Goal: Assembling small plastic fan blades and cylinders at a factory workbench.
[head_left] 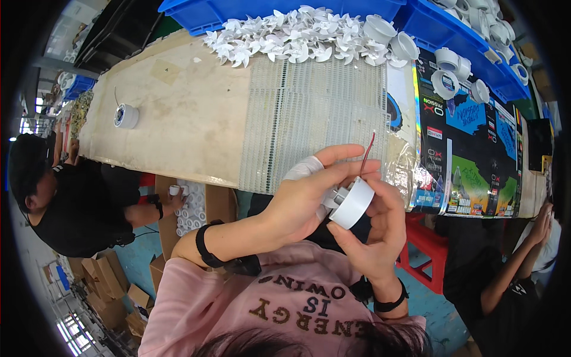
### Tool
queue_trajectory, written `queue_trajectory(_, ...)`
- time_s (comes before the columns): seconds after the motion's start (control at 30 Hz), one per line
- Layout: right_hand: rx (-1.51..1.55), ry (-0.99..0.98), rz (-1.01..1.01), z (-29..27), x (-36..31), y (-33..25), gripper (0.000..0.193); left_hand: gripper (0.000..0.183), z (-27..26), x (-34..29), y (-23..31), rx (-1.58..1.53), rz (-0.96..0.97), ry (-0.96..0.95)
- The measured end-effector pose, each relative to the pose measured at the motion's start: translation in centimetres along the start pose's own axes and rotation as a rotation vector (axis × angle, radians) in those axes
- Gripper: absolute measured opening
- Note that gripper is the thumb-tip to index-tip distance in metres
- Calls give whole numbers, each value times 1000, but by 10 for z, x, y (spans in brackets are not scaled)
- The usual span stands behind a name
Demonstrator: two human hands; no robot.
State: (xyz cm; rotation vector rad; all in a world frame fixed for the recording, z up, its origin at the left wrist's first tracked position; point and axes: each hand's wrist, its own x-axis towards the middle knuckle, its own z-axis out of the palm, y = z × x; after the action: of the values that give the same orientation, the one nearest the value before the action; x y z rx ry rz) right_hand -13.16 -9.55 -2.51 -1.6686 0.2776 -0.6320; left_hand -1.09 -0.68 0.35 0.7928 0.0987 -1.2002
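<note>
My left hand [309, 193] and my right hand [375, 229] both grip one small white round plastic housing [352, 204], held over my lap just off the table's near edge. A thin red wire [367, 149] sticks up from the housing past my left fingers. White tape wraps my left index finger. Each wrist wears a black band. A heap of white plastic fan wheels [297, 38] lies at the far side of the table.
The long beige table [184, 119] carries a ribbed clear mat [315, 119], a white tape roll [126, 115], white cups [446, 77] and printed cardboard [470, 149]. Blue bins [440, 27] stand behind. A person in black [77, 202] sits at left; another person [517, 262] at right.
</note>
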Motion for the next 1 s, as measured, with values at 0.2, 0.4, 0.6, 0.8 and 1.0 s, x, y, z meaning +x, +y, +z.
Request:
queue_trajectory(0.2,78,-48,90,-7,0,0,68,34,-6,0,-3,161,71,-53)
queue_trajectory(0.4,92,-61,113,-6,-1,-1,68,34,-7,-2,-1,253,44,-76)
queue_trajectory(0.6,-181,-149,54,-11,3,-14,67,40,-14,-9,-5,358,69,-90)
queue_trajectory(0.8,-350,-256,-109,-17,10,-25,71,45,-6,-19,-6,361,69,-66)
queue_trajectory(1.0,-517,-352,-219,-26,15,-22,66,44,-15,-13,-18,358,-1,-64)
